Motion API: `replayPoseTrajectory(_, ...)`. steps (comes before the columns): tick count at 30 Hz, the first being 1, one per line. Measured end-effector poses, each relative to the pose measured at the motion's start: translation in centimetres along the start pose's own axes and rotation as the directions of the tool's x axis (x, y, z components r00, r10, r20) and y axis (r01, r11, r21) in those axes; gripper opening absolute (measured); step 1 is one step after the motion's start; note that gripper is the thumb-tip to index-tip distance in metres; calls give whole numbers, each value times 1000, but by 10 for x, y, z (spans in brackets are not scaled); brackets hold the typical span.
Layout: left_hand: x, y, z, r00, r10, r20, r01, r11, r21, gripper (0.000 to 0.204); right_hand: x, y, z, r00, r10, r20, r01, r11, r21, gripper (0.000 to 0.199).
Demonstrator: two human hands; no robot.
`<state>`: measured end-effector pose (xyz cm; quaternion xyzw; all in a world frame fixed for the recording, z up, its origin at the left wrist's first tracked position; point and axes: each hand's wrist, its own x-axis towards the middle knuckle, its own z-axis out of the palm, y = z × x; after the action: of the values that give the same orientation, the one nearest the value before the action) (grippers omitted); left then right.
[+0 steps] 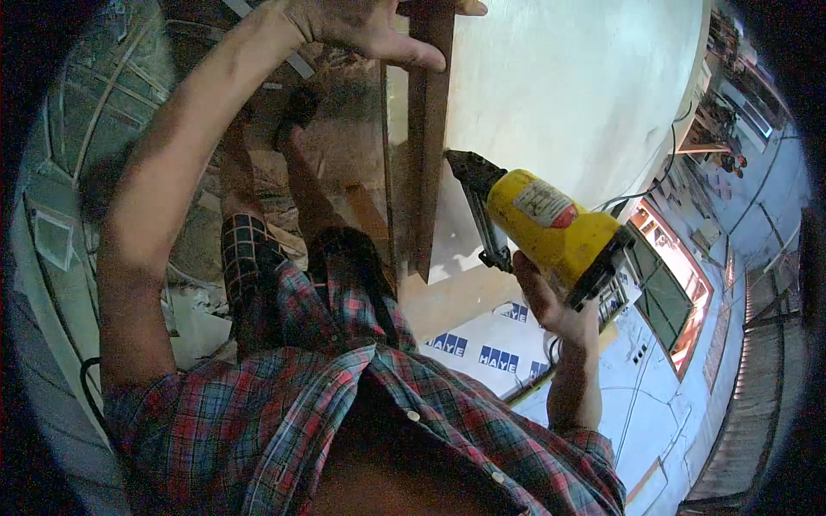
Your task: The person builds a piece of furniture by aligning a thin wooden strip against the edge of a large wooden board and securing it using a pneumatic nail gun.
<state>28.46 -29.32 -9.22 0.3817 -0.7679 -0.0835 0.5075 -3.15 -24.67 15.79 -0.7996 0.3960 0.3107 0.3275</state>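
My left hand (366, 30) reaches up at the top of the view and presses a narrow brown wooden strip (428, 146) against the edge of a pale wall panel (568, 95). The strip runs from my fingers down to about mid-frame. My right hand (551, 301) grips the handle of a yellow nail gun (551, 228), which has a black nose. That nose (469, 172) touches the strip's right side about halfway along its length. My plaid shirt and checked shorts fill the lower middle.
Below my legs lies a floor littered with debris and boards (344, 163). A white printed sheet (490, 340) sits under the gun hand. Cables (662, 172) hang along the wall at right. At far right a room with shelves (731, 103) bends away.
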Motion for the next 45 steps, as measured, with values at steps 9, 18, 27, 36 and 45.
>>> replayPoseTrajectory(9,1,5,-2,1000,18,26,-18,1000,23,55,1,8,25,971,114,-209,-98,992,84,33)
replayPoseTrajectory(18,6,7,-5,998,8,62,-12,998,60,59,0,18,30,965,21,-261,24,985,169,31)
replayPoseTrajectory(27,-13,33,-16,962,-195,194,128,941,312,65,7,11,29,954,263,-146,-155,845,512,32)
replayPoseTrajectory(36,-54,143,19,718,-696,7,688,711,144,58,22,24,-2,933,227,-279,-43,841,539,29)
replayPoseTrajectory(45,10,-20,-15,815,-515,-265,494,857,-149,56,89,-29,-58,905,345,-249,-68,695,716,31)
